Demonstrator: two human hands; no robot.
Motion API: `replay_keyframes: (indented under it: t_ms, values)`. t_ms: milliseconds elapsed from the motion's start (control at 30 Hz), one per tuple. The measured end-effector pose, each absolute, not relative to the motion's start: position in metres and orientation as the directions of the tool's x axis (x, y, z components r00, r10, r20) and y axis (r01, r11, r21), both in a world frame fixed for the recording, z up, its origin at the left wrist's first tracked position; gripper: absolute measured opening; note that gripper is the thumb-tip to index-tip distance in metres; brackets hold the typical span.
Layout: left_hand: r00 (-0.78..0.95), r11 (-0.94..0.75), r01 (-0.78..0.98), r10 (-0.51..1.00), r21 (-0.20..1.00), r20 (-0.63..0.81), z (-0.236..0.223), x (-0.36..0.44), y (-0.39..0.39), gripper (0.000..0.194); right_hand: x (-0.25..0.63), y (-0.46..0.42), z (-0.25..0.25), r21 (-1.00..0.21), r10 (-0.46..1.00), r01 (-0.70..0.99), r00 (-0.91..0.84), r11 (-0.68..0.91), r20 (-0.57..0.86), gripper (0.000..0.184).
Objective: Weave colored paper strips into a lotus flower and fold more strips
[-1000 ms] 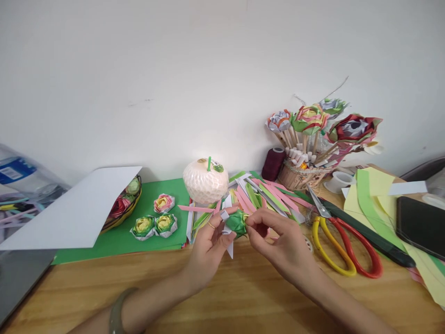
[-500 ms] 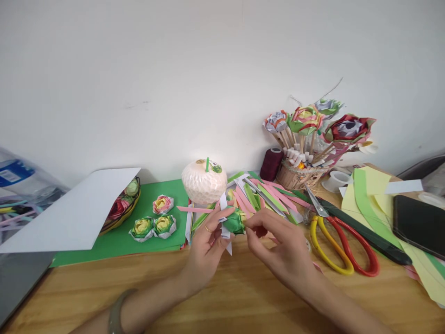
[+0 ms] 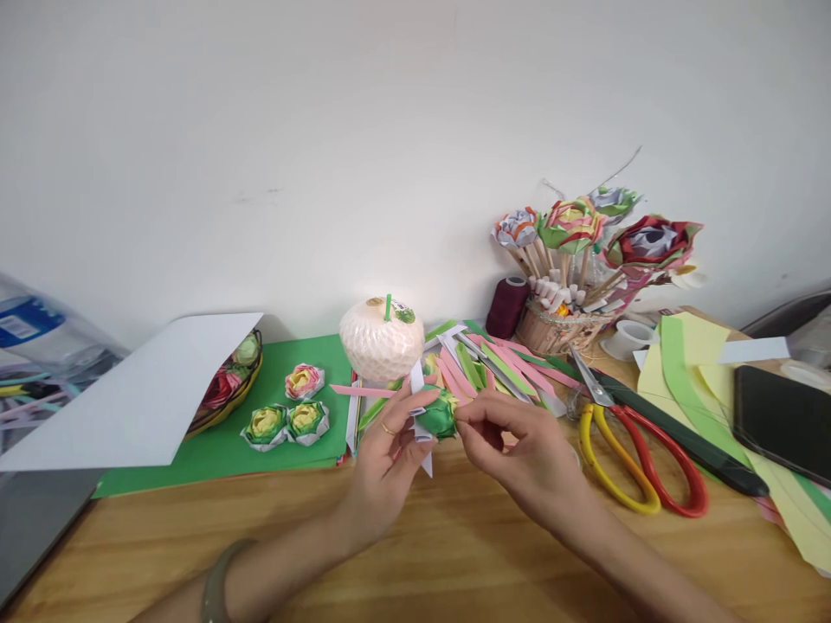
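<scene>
Between my hands is a green paper flower [image 3: 440, 414] with a pale yellow centre and white paper strips at its left side. My left hand [image 3: 389, 459] pinches it by the white strips, the thumb below and fingers above. The closed fingertips of my right hand [image 3: 512, 437] touch the flower's right edge; whether they hold a petal or a thread is too small to tell. Behind the hands lies a pile of folded pink, green and white paper strips [image 3: 497, 363]. Several finished paper flowers [image 3: 308, 420] sit on a green sheet [image 3: 279, 363] to the left.
Red-and-yellow scissors [image 3: 623, 441] and a phone [image 3: 782, 424] lie at the right. A basket of paper flowers on sticks [image 3: 564, 324], a dark thread spool [image 3: 507, 307] and a white textured ornament [image 3: 382, 339] stand by the wall. A white sheet [image 3: 143, 398] overhangs a flower basket at left.
My right hand's fingers have shifted slightly at the flower's right edge, and the hand has opened out a little at the knuckles. The left hand keeps its hold.
</scene>
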State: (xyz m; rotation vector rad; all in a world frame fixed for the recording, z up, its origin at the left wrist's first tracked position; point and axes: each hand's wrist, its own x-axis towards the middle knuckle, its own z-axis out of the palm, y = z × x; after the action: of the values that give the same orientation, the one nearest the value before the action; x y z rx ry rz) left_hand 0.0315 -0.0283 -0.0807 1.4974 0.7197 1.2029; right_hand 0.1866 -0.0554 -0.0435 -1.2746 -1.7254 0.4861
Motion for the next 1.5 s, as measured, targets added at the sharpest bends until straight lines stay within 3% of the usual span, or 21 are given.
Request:
replay_keyframes:
  t_ms: [133,200,533,667,933,1067,1233,1500]
  values:
    - [0.322,-0.294,-0.137,0.890,0.946,0.323,-0.083,0.032,-0.029,0.030,0.183,-0.057,-0.054,-0.529,0.787,0.713,-0.051,0.460,0.615,0.014]
    - [0.339,-0.311,-0.131,0.878,0.941,0.337,-0.084,0.031,-0.029,0.031,0.182,-0.058,-0.056,-0.500,0.771,0.733,-0.052,0.461,0.634,0.014]
    - [0.268,-0.448,-0.127,0.844,0.885,0.465,-0.092,0.029,-0.023,0.033,0.187,-0.056,-0.036,-0.892,0.954,0.340,-0.073,0.298,0.291,0.018]
    - [0.271,-0.458,-0.104,0.841,0.883,0.468,-0.093,0.029,-0.024,0.034,0.187,-0.054,-0.038,-0.891,0.957,0.351,-0.070,0.287,0.280,0.017]
    - [0.309,-0.483,-0.054,0.824,0.874,0.474,-0.096,0.026,-0.024,0.037,0.184,-0.058,-0.044,-0.762,0.899,0.517,-0.032,0.389,0.437,0.017]
    - [0.289,-0.556,-0.086,0.780,0.826,0.555,-0.090,0.027,-0.022,0.042,0.187,-0.058,-0.041,-0.862,0.930,0.354,-0.078,0.362,0.359,0.015]
    - [0.239,-0.566,-0.123,0.780,0.815,0.578,-0.085,0.030,-0.021,0.044,0.189,-0.055,-0.037,-0.973,0.977,0.127,-0.126,0.190,0.174,0.022]
    - [0.283,-0.562,-0.128,0.769,0.817,0.573,-0.088,0.025,-0.024,0.047,0.192,-0.052,-0.043,-0.986,0.982,-0.165,-0.185,-0.001,0.030,0.016]
